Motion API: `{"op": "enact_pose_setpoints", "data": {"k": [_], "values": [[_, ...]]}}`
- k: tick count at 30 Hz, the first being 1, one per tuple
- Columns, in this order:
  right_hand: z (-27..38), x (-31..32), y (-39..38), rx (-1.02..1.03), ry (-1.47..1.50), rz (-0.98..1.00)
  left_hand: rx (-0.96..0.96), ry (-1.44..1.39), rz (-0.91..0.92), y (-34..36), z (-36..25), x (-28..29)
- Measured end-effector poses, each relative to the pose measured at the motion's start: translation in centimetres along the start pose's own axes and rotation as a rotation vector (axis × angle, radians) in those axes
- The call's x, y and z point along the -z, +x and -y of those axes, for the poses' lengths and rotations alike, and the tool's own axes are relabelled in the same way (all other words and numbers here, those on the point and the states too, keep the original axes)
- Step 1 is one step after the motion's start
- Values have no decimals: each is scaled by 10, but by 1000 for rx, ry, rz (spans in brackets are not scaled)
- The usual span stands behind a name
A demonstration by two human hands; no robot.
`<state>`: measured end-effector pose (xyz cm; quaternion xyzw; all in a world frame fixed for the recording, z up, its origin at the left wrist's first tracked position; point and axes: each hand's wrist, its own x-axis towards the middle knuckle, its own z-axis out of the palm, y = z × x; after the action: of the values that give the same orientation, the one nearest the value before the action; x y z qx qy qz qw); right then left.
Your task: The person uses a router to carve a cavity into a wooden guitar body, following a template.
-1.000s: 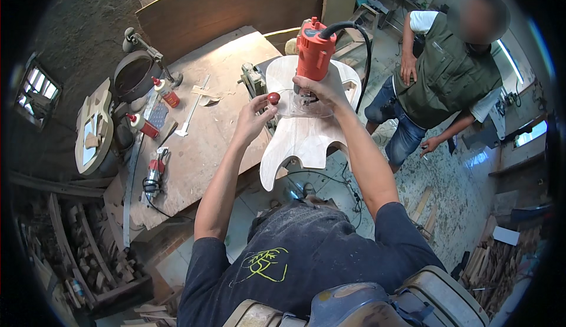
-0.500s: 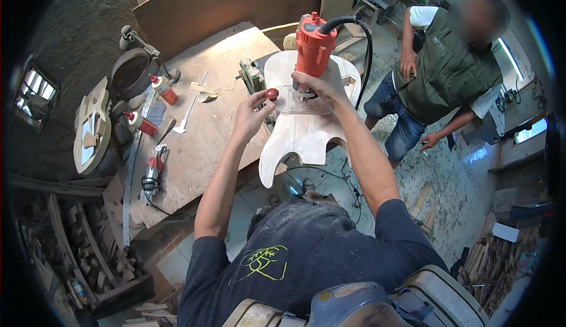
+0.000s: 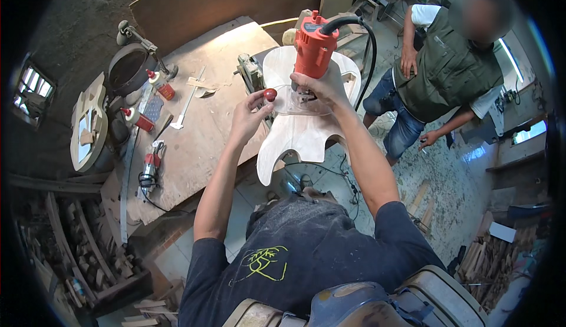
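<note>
A red palm router (image 3: 312, 47) stands upright on a pale wooden electric guitar body (image 3: 295, 135), its clear base plate (image 3: 283, 101) flat on the wood. Around the lower part of the router wraps my right hand (image 3: 327, 85), with the thumb across its front. At the left end of the base plate, my left hand (image 3: 250, 113) holds a round red knob (image 3: 270, 94) between thumb and fingers. The router's bit is mostly hidden by the base and my right hand. A black hose or thick cord (image 3: 371, 56) curves from the router's top to the right.
A vise (image 3: 250, 70) at the workbench (image 3: 218, 132) edge adjoins the body. Glue bottles (image 3: 160, 85), a caliper (image 3: 187, 106) and another corded power tool (image 3: 150, 171) lie to the left. Beyond the body's right side stands a person in a green vest (image 3: 442, 61).
The whole view has shifted slightly. Both hands keep their holds, and the router shows no clear movement over the guitar body.
</note>
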<state>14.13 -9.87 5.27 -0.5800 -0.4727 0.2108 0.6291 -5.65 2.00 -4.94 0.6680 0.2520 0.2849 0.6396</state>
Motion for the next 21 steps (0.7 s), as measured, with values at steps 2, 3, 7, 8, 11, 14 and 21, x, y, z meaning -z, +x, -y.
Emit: {"op": "enact_pose_setpoints", "data": {"k": [2,3,7,8,11,14,21], "values": [[-4,0,0,11,15,-2,-11,81,15,-1,-3,1],[-6,0,0,23,30,-6,-10,81,15,-2,-5,0],[-9,2,-1,14,43,21,11,88,20,-5,-8,0],[-8,1,-2,10,34,22,15,98,19,-6,-8,1],[-3,-1,-5,-3,13,16,-49,85,3,-5,0,3],[-2,-2,-6,-8,-3,7,-47,85,1,-8,1,3],[-1,1,-9,-109,4,27,15,84,28,-14,-12,2]]}}
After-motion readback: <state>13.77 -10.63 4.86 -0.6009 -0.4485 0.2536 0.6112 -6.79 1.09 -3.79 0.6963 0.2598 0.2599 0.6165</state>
